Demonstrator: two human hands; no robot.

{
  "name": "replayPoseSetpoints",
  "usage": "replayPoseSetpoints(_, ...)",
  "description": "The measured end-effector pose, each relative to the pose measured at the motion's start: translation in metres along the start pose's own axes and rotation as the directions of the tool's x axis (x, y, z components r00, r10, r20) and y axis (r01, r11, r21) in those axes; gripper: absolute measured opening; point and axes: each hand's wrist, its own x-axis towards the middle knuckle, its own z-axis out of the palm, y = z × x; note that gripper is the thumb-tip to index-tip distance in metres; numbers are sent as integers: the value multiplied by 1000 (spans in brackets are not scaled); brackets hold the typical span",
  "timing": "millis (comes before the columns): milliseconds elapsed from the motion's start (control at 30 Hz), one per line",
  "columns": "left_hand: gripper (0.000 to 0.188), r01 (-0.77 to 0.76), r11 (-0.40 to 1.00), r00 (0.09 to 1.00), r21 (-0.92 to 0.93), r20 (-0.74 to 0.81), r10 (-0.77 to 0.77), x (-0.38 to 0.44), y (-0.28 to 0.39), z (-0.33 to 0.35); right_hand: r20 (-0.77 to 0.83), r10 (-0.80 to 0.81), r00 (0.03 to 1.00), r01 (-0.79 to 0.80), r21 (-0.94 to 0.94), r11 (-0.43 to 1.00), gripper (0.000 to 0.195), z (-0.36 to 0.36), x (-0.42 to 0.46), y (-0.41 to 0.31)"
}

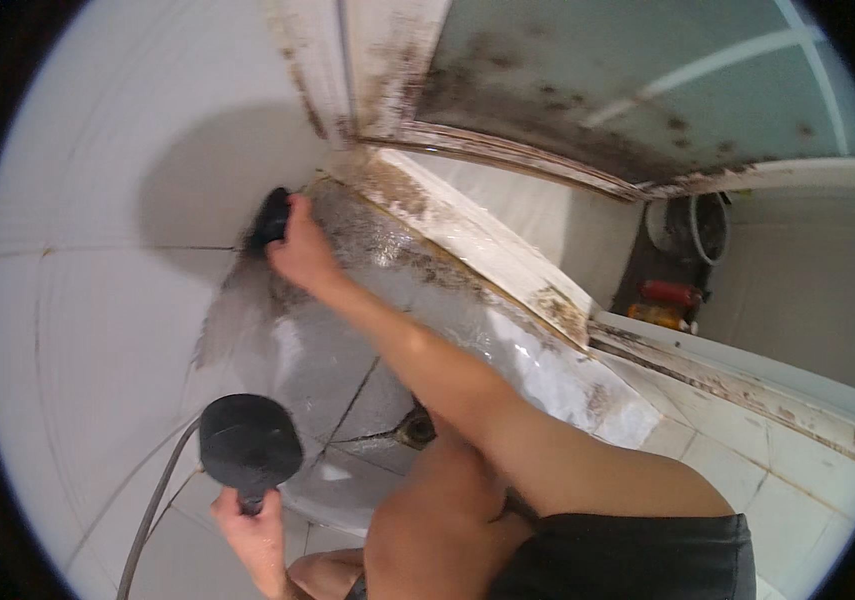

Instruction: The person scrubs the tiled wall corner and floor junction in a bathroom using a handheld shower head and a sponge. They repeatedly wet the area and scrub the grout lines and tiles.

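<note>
My right hand (303, 251) grips a dark scrubbing brush (273, 219) and holds it against the foot of the white tiled wall (112, 315), near the corner by the door frame. My left hand (251, 529) is closed round the handle of a black shower head (251, 441), whose broad back faces up. A grey hose (157, 502) runs down beside it. Under my right arm the wet grey floor (330, 352) carries dark grime along the wall and the sill. The brush's bristles are hard to make out.
A raised white sill (487, 247) with brown stains crosses the floor. Above it stands a frosted glass door (622, 82) with black spots in a stained frame. A round floor drain (417, 429) lies beside my leg. Beyond the sill are a red object (670, 292) and a yellow one (658, 316).
</note>
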Motion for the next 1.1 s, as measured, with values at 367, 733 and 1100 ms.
replayPoseSetpoints(367, 21, 85, 991, 983, -102, 174, -67, 16, -7, 5, 34, -31, 999, 36, -147, 988, 50, 39, -33, -28)
replayPoseSetpoints(733, 24, 15, 987, 966, -158, 256, 27, 42, 24, -3, -60, 63, 996, -80, -331, 940, 32, 28, 24, 37)
replayPoseSetpoints(1100, 23, -159, 984, 932, -77, 316, 176, 50, 51, 15, 10, 20, 1000, -14, -432, 902, 32, 4, 52, 63)
